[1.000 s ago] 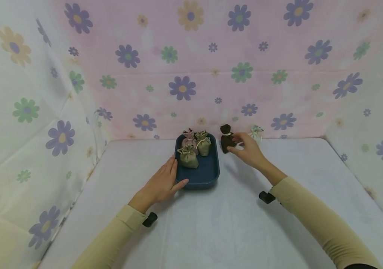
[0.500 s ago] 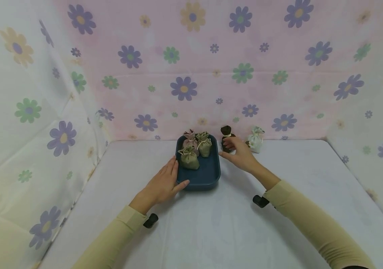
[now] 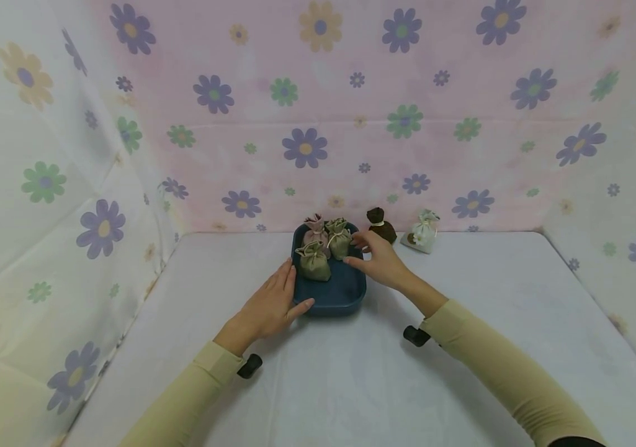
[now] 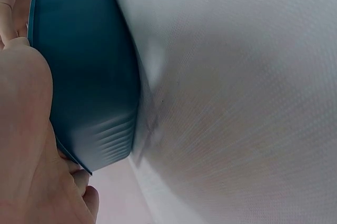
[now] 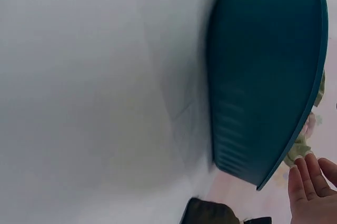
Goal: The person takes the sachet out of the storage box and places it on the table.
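A dark blue plastic tray (image 3: 337, 304) stands on the table with several small drawstring pouches in it. A pink pouch (image 3: 312, 234) and a green pouch (image 3: 340, 242) sit at its far end, and another green pouch (image 3: 314, 264) lies nearer. My left hand (image 3: 273, 304) rests along the tray's left rim, fingers straight and thumb at the near corner. Over the right rim is my right hand (image 3: 379, 257), with loosely bent fingers close to the far green pouch; nothing shows between them. In the right wrist view its fingertips come near the green pouch (image 5: 297, 150); contact is unclear.
A dark brown pouch (image 3: 381, 230) stands right of the tray, near the back wall. Farther right, a pale pouch (image 3: 424, 231) with a white flower leans there. Flower-patterned cloth (image 3: 351, 143) encloses the white table (image 3: 463, 273) at back and sides.
My right hand has moved left from the brown pouch to above the tray's right rim. The brown and pale pouches are now uncovered. My left hand has stayed on the tray.
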Action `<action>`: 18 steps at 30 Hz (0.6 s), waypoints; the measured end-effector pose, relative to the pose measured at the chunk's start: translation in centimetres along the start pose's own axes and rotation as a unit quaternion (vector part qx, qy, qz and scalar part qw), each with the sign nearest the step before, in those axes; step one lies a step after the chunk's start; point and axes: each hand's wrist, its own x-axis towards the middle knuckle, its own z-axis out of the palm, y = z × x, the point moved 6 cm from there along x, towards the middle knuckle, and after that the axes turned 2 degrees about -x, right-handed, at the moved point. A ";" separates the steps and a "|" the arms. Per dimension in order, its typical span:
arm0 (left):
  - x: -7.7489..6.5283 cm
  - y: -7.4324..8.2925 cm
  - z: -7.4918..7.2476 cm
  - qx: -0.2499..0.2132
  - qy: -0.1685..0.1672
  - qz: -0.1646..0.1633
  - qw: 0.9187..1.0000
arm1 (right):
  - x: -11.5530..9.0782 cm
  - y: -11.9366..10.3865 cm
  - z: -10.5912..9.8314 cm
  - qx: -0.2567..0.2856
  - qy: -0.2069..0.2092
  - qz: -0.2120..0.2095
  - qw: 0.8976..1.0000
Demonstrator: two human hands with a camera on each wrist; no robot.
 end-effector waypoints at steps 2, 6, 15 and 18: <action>0.0 0.0 0.0 0.001 0.001 0.000 1.000 | 0.1 -0.3 0.4 0.002 -0.001 -0.006 1.000; 0.0 -0.1 0.0 0.003 0.000 -0.001 1.000 | 0.6 -0.6 1.4 -0.001 -0.011 -0.006 1.000; 0.0 -0.1 0.0 -0.002 -0.003 0.000 1.000 | 1.9 -1.0 3.5 0.004 -0.027 0.015 1.000; 0.1 0.0 0.0 -0.006 0.003 0.005 1.000 | 2.1 -1.0 4.0 -0.004 -0.027 0.025 0.999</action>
